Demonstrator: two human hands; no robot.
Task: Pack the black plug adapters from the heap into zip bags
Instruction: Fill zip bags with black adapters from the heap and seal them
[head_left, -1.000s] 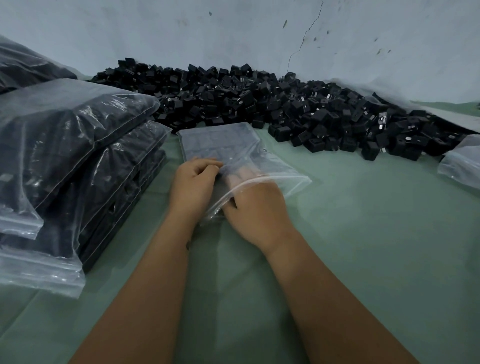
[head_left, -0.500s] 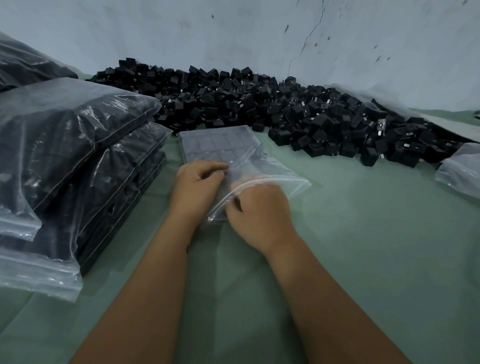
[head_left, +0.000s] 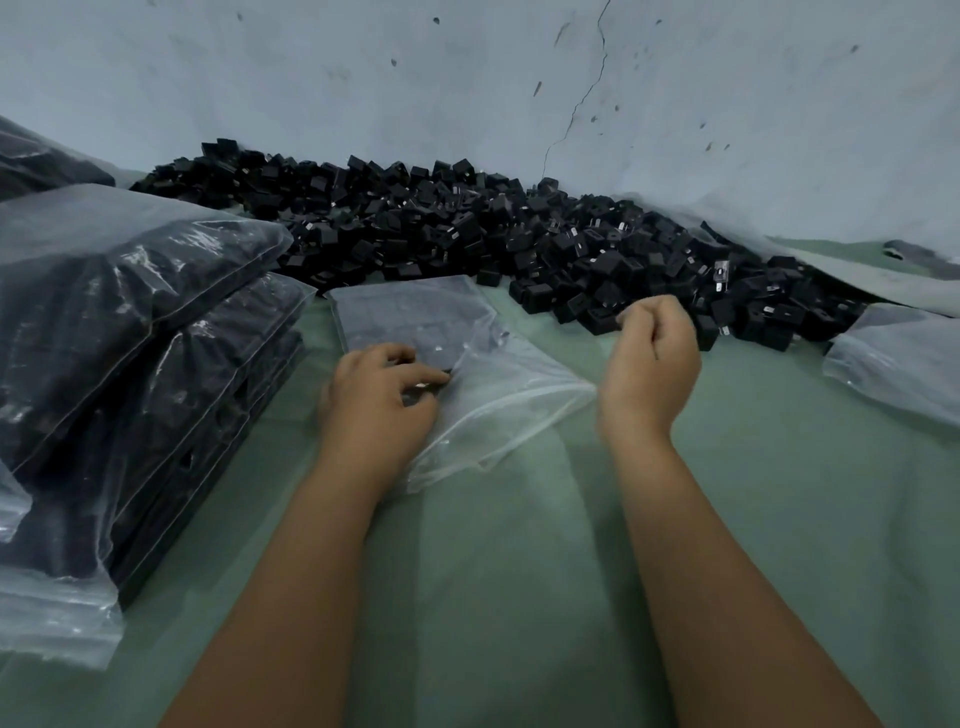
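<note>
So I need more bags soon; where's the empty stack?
In the head view, the empty stack lies at the right edge, beside the heap's right end.

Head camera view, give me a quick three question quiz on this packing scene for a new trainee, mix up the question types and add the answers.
1. True or false: the right hand is inside the open zip bag.
2. Multiple choice: where is the stack of filled bags? A, on the person's left. B, against the wall behind the heap. C, on the person's right.
3. Fill in: the left hand holds the bag's mouth, and the flat layer of adapters inside it lies at the end nearest the ____.

Key
1. False: it is raised, fingers curled, near the heap of black plug adapters.
2. A.
3. heap.
</note>
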